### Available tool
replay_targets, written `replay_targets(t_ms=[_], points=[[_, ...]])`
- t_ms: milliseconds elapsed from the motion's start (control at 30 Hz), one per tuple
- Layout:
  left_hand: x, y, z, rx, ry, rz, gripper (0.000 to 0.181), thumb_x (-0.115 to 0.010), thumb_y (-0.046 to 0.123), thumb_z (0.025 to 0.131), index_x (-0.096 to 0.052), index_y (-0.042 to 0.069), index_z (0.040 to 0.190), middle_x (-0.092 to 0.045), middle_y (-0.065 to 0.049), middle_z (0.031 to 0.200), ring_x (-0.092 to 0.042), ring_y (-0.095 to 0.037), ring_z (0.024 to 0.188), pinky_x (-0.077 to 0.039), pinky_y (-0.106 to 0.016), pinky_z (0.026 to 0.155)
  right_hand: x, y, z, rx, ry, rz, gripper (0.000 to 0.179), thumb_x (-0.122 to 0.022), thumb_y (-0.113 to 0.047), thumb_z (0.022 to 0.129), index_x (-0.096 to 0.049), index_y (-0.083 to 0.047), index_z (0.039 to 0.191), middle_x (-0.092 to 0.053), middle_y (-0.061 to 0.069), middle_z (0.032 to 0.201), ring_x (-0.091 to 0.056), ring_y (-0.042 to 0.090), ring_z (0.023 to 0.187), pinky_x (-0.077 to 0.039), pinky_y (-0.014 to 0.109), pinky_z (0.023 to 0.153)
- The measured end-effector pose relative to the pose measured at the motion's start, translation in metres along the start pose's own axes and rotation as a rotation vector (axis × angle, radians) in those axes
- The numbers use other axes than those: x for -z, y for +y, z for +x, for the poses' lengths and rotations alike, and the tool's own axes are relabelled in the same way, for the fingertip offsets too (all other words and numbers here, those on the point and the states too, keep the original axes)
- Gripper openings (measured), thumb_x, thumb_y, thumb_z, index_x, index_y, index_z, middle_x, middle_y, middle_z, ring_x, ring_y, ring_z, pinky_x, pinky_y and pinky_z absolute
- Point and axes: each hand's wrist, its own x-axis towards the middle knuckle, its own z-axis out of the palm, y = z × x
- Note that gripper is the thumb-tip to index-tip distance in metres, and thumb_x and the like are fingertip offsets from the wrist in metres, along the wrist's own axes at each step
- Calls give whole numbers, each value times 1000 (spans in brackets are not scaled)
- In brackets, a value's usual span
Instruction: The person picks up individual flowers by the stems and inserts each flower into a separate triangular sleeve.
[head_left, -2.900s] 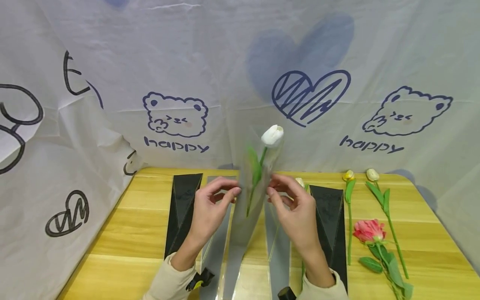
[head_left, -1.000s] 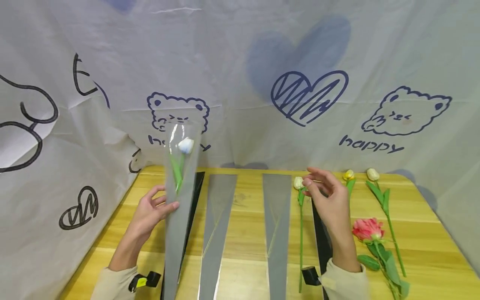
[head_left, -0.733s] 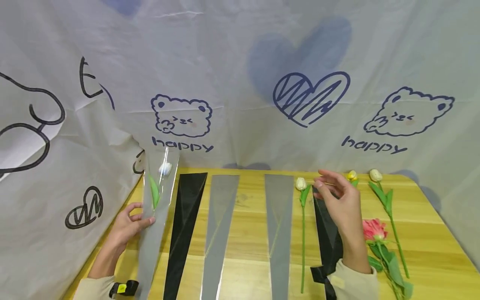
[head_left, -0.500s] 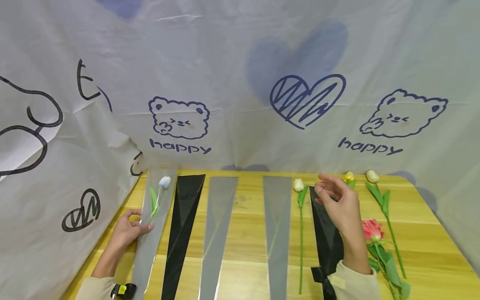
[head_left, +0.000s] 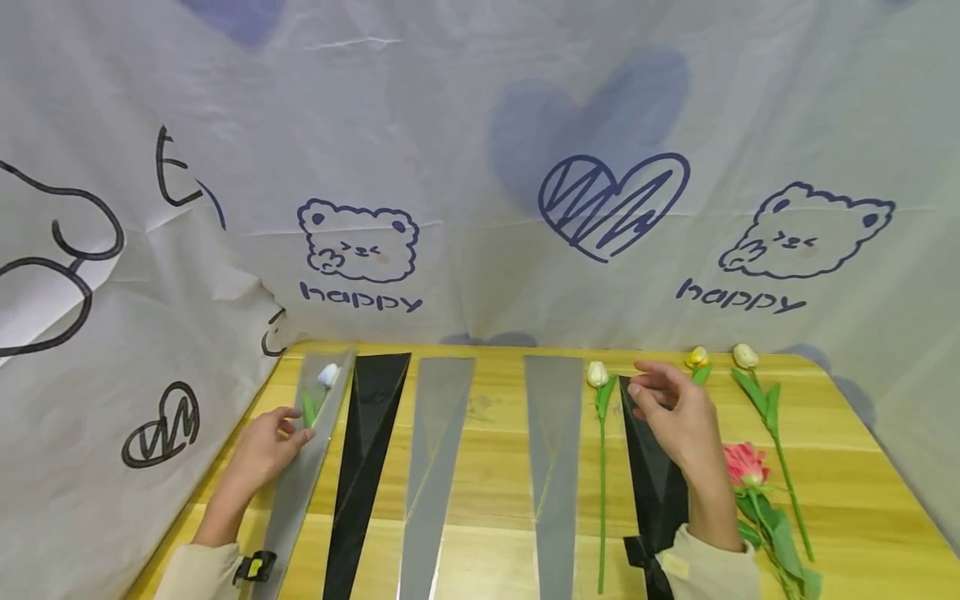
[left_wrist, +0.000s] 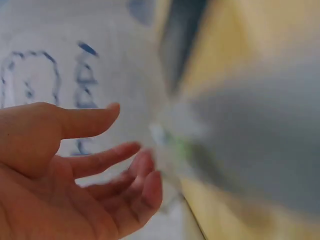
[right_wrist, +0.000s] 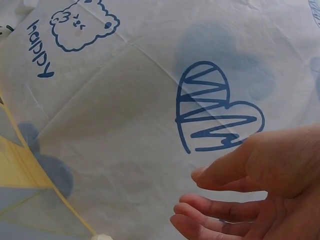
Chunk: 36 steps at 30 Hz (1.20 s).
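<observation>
Pale wood table (head_left: 495, 450). Far left: a tapered, translucent grey film sleeve (head_left: 296, 492) with a white tulip (head_left: 327, 376) inside, bloom toward the far end, green leaf showing through. Left hand (head_left: 264, 447) over the sleeve's left edge, thumb and fingers spread apart, gripping nothing; contact with the film cannot be told. The left wrist view shows sleeve and bloom badly blurred.

To the right, in a row: a black tapered sleeve with thin gold lines (head_left: 367, 467), then two flat grey translucent sleeves with gold lines (head_left: 431, 475) (head_left: 555, 475). Just beside the second, a loose cream-white tulip on a long green stem (head_left: 597, 375). Next, a second black tapered sleeve (head_left: 655, 483), partly covered by the right hand (head_left: 677, 412) and forearm. Right fingers loosely bent, thumb apart from them, grasp vacant.

Right end: a yellow tulip (head_left: 697, 357), its stem hidden behind that hand; another white tulip (head_left: 746, 356); a ruffled pink flower (head_left: 746, 464), partly blocked by the forearm. Behind, a white cloth printed with blue hearts and bears (head_left: 465, 167).
</observation>
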Motion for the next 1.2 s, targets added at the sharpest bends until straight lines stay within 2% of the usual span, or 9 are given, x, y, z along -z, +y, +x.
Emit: replay_targets(t_ms=[133, 267, 433, 600, 667, 833, 967, 1133, 1200], points=[[-16, 40, 18, -28, -66, -1, 42, -65, 15, 101, -58, -14, 131, -67, -28, 114, -66, -42, 102, -56, -48, 77, -2, 2, -1, 6, -21, -36, 36, -63, -8, 102, -60, 1, 137, -66, 22, 117, -70, 31, 96, -56, 21, 71], [-33, 64, 43, -14, -106, 109, 48, -71, 10, 97, -55, -16, 134, -63, -33, 124, -63, -45, 107, -54, -51, 86, -12, 12, 3, -3, -71, -35, 31, -62, -5, 101, -62, 5, 131, -67, 22, 110, -70, 31, 92, -58, 26, 71], [-54, 73, 68, 10, -154, 214, 55, -75, 12, 94, -53, -17, 135, -54, -36, 135, -56, -51, 120, -49, -56, 97, -27, 30, 7, -64, -188, -83, 32, -62, -7, 101, -61, 6, 131, -68, 20, 108, -68, 34, 92, -59, 37, 73], [-72, 79, 76, 14, -279, 240, 60, -69, 17, 99, -47, -20, 140, -36, -41, 151, -38, -54, 138, -35, -59, 111, -36, 43, 10, -87, -176, -258, 33, -65, -12, 99, -64, 5, 127, -66, 14, 101, -62, 28, 85, -50, 40, 68], [-76, 84, 74, 9, -301, 251, 55, -66, 17, 101, -49, -19, 138, -35, -41, 151, -34, -54, 140, -33, -59, 113, -38, 46, 10, -99, -176, -292, 35, -66, -13, 99, -63, 6, 127, -66, 13, 99, -61, 26, 81, -48, 40, 67], [-81, 87, 71, 33, -185, 199, 41, -68, 14, 99, -60, -17, 125, -54, -37, 134, -55, -51, 120, -49, -56, 97, -43, 53, 9, -146, -196, -364, 40, -68, -14, 97, -62, 6, 130, -68, 15, 102, -64, 28, 83, -51, 47, 70], [-78, 81, 70, 78, -96, 180, 36, -73, 17, 97, -66, -16, 108, -60, -36, 116, -59, -51, 106, -53, -54, 87, -49, 57, 7, -182, -207, -412, 41, -70, -16, 95, -62, 7, 129, -70, 16, 99, -65, 32, 83, -53, 51, 71], [-73, 75, 67, 87, -85, 233, 38, -76, 24, 94, -67, -10, 82, -64, -33, 97, -55, -53, 107, -50, -55, 89, -59, 57, 8, -221, -198, -464, 40, -74, -17, 94, -63, 5, 126, -70, 21, 106, -65, 38, 85, -53, 54, 72], [-72, 72, 67, 84, -90, 258, 40, -78, 26, 93, -67, -10, 79, -62, -35, 101, -52, -54, 111, -47, -57, 93, -63, 55, 8, -220, -199, -469, 39, -74, -17, 94, -64, 4, 124, -69, 23, 109, -66, 40, 85, -53, 54, 72]])
